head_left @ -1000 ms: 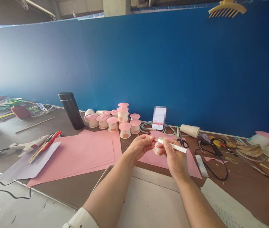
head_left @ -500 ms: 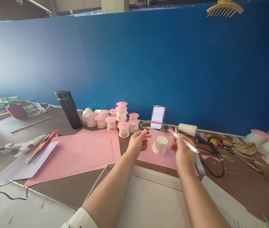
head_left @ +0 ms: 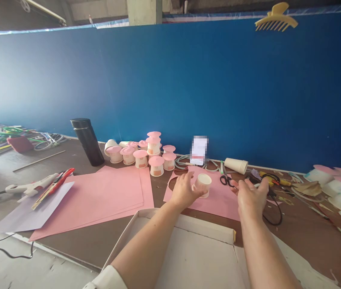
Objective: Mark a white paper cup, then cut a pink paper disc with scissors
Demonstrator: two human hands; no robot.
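Observation:
My left hand [head_left: 185,191] is wrapped against the left side of a small white paper cup [head_left: 203,183] that stands mouth up on a pink paper sheet [head_left: 218,196]. A round hole is cut in that sheet near its left edge. My right hand [head_left: 250,196] hovers to the right of the cup with fingers spread and palm down, holding nothing. It is over the sheet's right edge, close to black scissors [head_left: 226,180] and a black cable [head_left: 271,212]. The white pen is not visible in either hand.
Several pink-lidded cups [head_left: 146,154] cluster by the blue wall, beside a black flask [head_left: 88,141]. Larger pink sheets [head_left: 107,192], a glue gun [head_left: 29,187] and red-handled tool lie left. A white cardboard box [head_left: 188,249] is under my forearms. A paper cup [head_left: 236,165] lies on its side.
The right hand has let go of the white pen and opened, moving right and down. The left hand has moved to the cup, which now stands on the pink sheet.

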